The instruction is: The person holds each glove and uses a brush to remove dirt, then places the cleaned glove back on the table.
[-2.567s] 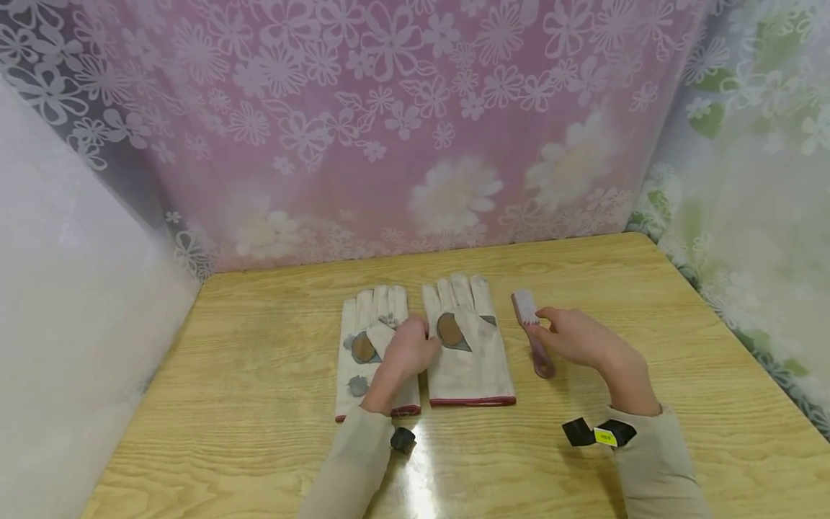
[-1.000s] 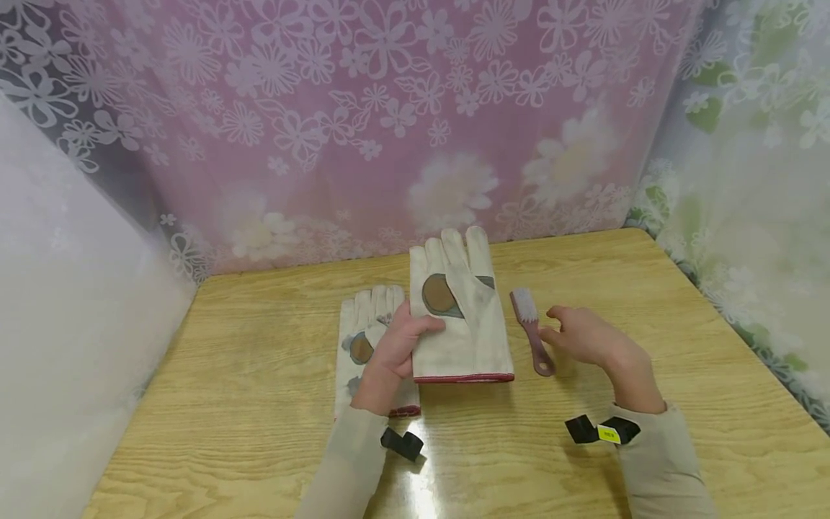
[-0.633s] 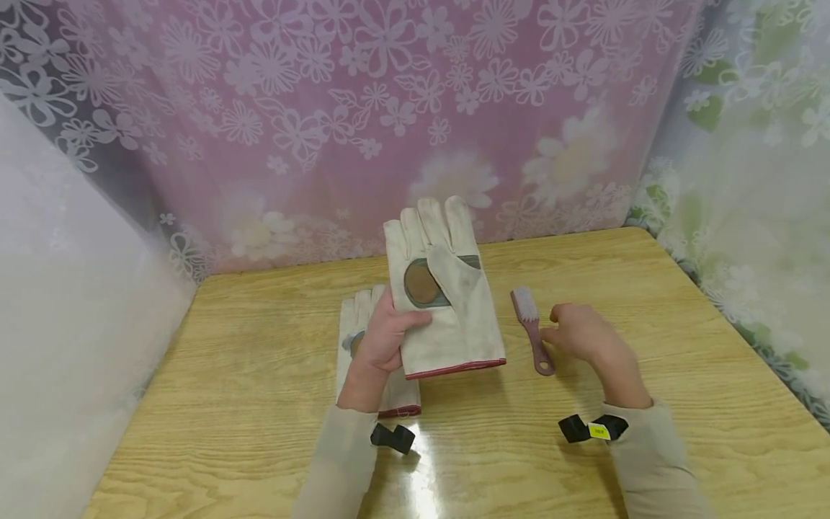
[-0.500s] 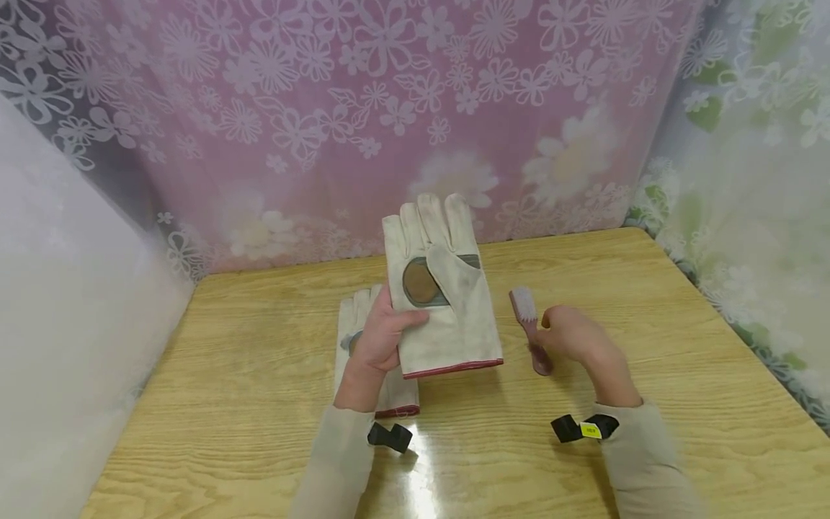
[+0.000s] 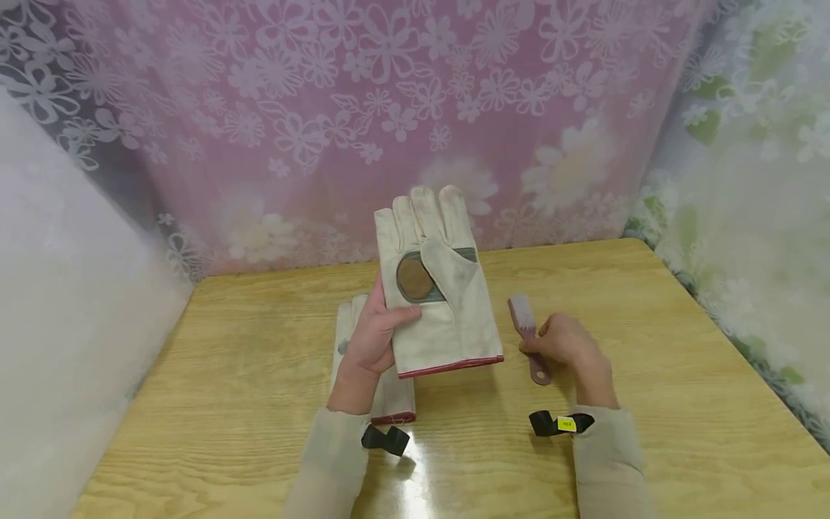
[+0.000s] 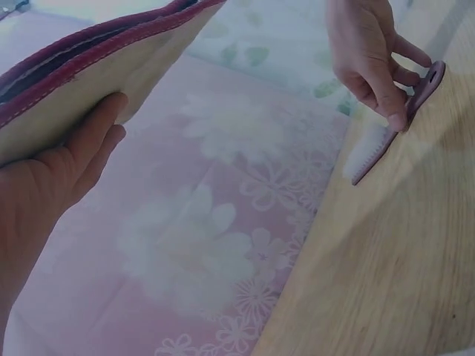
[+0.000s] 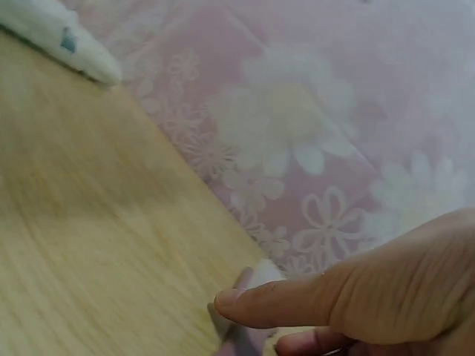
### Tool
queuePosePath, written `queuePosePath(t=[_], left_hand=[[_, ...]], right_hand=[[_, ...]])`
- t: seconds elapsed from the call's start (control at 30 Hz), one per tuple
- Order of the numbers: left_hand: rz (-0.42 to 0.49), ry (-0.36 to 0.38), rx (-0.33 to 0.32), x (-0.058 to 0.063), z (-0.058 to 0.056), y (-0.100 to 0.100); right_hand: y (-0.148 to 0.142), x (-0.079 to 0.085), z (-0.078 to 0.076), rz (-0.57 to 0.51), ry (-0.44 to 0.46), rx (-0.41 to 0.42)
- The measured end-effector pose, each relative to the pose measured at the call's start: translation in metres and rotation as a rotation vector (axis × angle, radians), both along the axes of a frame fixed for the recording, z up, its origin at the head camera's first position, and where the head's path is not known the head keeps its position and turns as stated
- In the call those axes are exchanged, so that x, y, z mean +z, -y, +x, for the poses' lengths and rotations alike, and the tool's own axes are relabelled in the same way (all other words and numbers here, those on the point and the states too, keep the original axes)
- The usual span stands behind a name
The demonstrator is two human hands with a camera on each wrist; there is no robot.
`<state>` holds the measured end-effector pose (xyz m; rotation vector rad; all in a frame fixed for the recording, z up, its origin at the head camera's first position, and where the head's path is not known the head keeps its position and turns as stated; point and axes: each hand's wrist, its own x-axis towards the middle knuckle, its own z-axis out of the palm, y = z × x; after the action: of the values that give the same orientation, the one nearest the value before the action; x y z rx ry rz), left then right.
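Observation:
My left hand (image 5: 372,339) grips a cream work glove (image 5: 447,317) along its left edge, thumb across the palm side. The glove has a brown round patch, a grey-green band and a red-trimmed cuff; it is raised off the table, fingers pointing away. In the left wrist view the cuff opening (image 6: 82,55) faces the camera. A second cream glove (image 5: 394,396) lies on the table, partly hidden behind the left hand and the raised glove. On the right, my right hand (image 5: 570,346) pinches the handle of a mauve brush (image 5: 522,313) with pale bristles, thumb on top.
The wooden table (image 5: 259,375) runs back to a pink floral curtain (image 5: 337,144). A white sheet (image 5: 58,288) hangs at the left side and a green-and-white floral curtain (image 5: 759,216) at the right.
The left hand has picked up the right-hand glove of the pair and raised it, shifting it left over the other. The right hand has moved left and now pinches the brush handle.

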<state>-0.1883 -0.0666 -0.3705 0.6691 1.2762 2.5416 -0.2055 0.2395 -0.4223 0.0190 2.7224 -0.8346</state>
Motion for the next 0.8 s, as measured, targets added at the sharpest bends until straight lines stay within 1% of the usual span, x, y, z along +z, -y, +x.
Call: queuePosePath(t=[0.13,0.3,0.53,0.63,0.7,0.8], left_hand=[[0.013,0.017,0.005,0.003,0.002,0.003],[0.001,0.027,0.007,0.004,0.006,0.006],[-0.024,0.015,-0.003,0.002,0.008,0.005],[-0.029,0.013,0.0,0.002,0.009,0.004],[-0.03,0.015,0.004,0.002,0.008,0.004],[-0.031,0.022,0.004,0.002,0.008,0.003]], right_hand=[[0.002,-0.005,-0.001,-0.019,0.014,-0.006],[0.007,-0.005,0.0,-0.017,0.019,-0.012],[0.013,-0.007,0.004,-0.064,0.077,-0.033],[0.012,-0.006,0.003,-0.075,0.084,-0.027],[0.011,-0.006,0.002,-0.107,0.096,-0.016],[0.01,-0.007,0.0,-0.127,0.118,-0.006]])
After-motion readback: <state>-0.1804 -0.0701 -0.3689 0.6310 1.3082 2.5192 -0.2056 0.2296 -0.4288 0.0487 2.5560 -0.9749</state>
